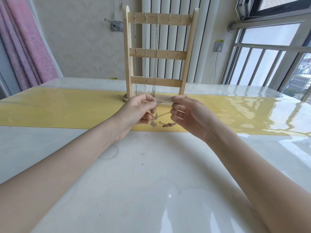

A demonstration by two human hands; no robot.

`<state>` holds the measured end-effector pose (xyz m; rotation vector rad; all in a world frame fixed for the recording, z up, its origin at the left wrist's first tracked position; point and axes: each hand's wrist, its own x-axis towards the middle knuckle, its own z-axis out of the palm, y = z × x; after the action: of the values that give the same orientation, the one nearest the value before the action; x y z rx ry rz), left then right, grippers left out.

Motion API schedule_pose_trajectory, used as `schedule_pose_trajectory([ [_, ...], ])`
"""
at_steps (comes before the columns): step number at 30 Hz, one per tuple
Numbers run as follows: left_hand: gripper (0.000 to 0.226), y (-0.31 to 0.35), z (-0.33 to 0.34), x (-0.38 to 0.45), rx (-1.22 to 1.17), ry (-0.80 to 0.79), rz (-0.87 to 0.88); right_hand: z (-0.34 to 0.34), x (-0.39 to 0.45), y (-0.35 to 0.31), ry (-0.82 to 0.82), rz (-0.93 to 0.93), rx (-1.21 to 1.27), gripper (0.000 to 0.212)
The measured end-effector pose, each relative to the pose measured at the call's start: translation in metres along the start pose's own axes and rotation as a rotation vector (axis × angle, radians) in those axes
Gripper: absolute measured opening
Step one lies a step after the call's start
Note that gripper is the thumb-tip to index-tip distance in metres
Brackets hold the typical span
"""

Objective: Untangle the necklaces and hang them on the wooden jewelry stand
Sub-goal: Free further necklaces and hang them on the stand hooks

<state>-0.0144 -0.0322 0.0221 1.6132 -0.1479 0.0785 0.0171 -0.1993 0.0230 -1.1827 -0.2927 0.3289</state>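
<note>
Glossy white desk (151, 165) by a window, yellow runner (67, 111) across it, radiator and pink curtain (25, 44) behind. The wooden jewelry stand (159, 52) sits on the runner, upright, and three chains (145, 47) already hang from its top-rail hooks on the left side; the two hooks to the right look bare. Your left hand (136, 113) and right hand (188, 115) are raised just in front of the stand's base, each with a narrow fingertip grip pinching a fine chain (164, 100) stretched between them. More of it droops below to a loose tangle (154, 122) at the runner; a copper-toned chain (169, 124) lies beside that on the runner. Handling, as I judge it: very light, limp, no stiffness, slippery links, thin enough to kink or snap if you yank a knot tight. Hold close on either side of the snarl with fingertips, keep tension low, tease loops apart instead of pulling ends. Hard to read: the chain is near-invisible against the wood and your fingers, so I can't tell where the knot is, how many strands are crossed, or whether the drooping part is one necklace or two. Clasp not visible. Your right fingertips hide their pinch point.
</note>
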Motion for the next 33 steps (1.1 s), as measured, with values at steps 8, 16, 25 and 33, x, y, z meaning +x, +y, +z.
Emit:
schedule_pose_trajectory([
  [8, 0.014, -0.002, 0.004, -0.002, 0.361, 0.004, 0.213, 0.007, -0.003, 0.001, 0.018, -0.194, -0.034, 0.018],
  [16, 0.009, -0.004, 0.012, -0.005, 0.217, -0.034, 0.016, 0.012, -0.007, 0.003, 0.035, -0.261, -0.147, 0.023],
  [25, 0.016, 0.002, -0.004, -0.002, 0.147, 0.151, 0.015, 0.005, -0.005, 0.002, 0.079, -0.265, -0.515, 0.017],
  [33, 0.013, 0.005, -0.001, -0.007, 0.092, 0.050, 0.044, 0.001, -0.003, 0.009, -0.059, -0.118, -0.650, 0.016],
])
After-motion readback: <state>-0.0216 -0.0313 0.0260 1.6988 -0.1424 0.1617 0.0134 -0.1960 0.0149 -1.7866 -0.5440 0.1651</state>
